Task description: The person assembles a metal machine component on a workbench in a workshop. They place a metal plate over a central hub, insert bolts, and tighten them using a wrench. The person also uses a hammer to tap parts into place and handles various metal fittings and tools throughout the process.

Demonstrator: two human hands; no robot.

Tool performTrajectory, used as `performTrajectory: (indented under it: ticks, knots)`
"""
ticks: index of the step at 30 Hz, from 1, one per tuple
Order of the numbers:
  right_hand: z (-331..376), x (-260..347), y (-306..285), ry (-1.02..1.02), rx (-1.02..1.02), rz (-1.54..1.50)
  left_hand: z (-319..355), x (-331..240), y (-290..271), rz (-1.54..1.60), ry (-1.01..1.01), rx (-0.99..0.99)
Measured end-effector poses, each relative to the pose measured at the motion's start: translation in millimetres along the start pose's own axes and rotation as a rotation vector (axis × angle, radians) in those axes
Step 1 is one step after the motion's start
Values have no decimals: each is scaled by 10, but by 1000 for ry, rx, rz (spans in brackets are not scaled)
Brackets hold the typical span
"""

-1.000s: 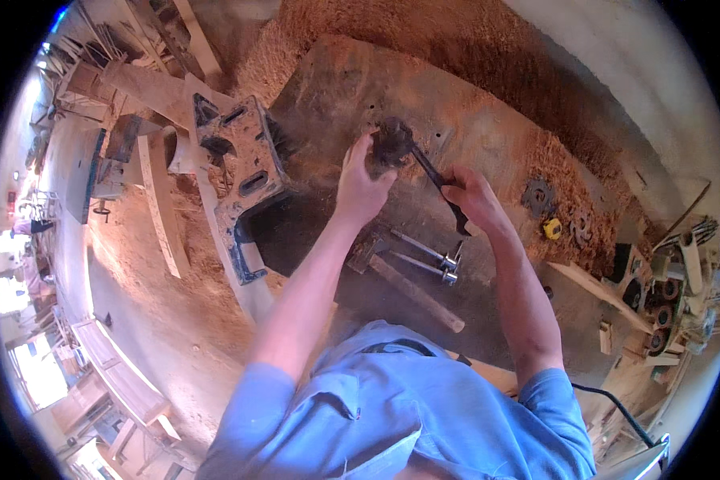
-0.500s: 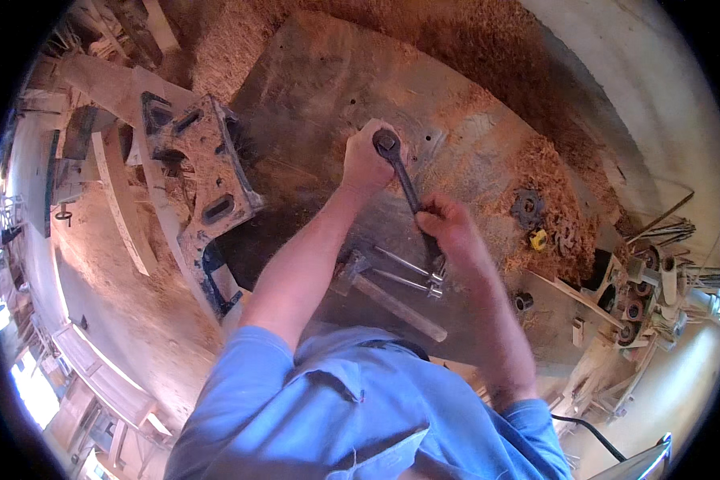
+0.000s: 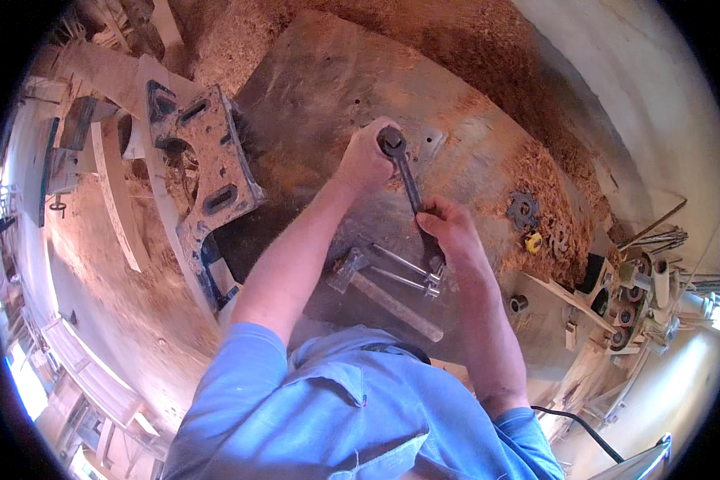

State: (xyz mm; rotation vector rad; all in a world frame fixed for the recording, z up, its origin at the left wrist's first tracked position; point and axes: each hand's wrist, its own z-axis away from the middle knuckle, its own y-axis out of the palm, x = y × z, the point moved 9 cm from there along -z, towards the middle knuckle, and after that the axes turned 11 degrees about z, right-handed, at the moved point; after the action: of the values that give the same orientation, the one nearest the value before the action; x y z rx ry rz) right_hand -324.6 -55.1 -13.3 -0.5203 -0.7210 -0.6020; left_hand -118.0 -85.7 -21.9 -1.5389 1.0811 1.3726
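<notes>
My right hand (image 3: 450, 230) is closed around the handle of a dark wrench (image 3: 409, 182). The wrench's head sits over a dark nut or bolt end (image 3: 392, 139) at the top of my left hand (image 3: 366, 160). My left fingers are wrapped around something beneath the wrench head, hidden by the hand. Under my arms, a hatchet (image 3: 398, 306) with a wooden handle lies on the grey metal table (image 3: 312, 88). Beside it are shiny metal tools (image 3: 404, 268) with rod-like shafts, partly behind my right hand.
A dusty slotted metal bracket (image 3: 216, 164) stands along the table's left side. Toward the right lie a dark toothed disc (image 3: 523, 210), a small yellow piece (image 3: 533, 242) and a dark ring (image 3: 519, 303). Wood shavings (image 3: 552, 184) heap along the right edge; belt pulleys (image 3: 626, 314) sit beyond.
The view has shifted slightly. Both hands keep their hold, and the wrench stays at nearly the same angle.
</notes>
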Motion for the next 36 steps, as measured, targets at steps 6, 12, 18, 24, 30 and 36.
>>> performTrajectory:
  ticks: [6,12,18,24,30,36]
  knots:
    - [95,151,-309,-44,-104,221,-141,135,42,-43,-98,319]
    - [-318,426,-765,-102,-169,748,-231,75,158,-74,-152,624]
    - [-540,844,-867,-136,-165,824,-225,127,166,68,-97,611]
    - [-550,786,-894,21,-181,754,-169,79,73,44,-20,368]
    - [-555,833,-932,-174,-174,839,-278,130,215,-12,-143,707]
    - [-615,933,-948,-74,-204,857,-269,141,155,-22,-145,712]
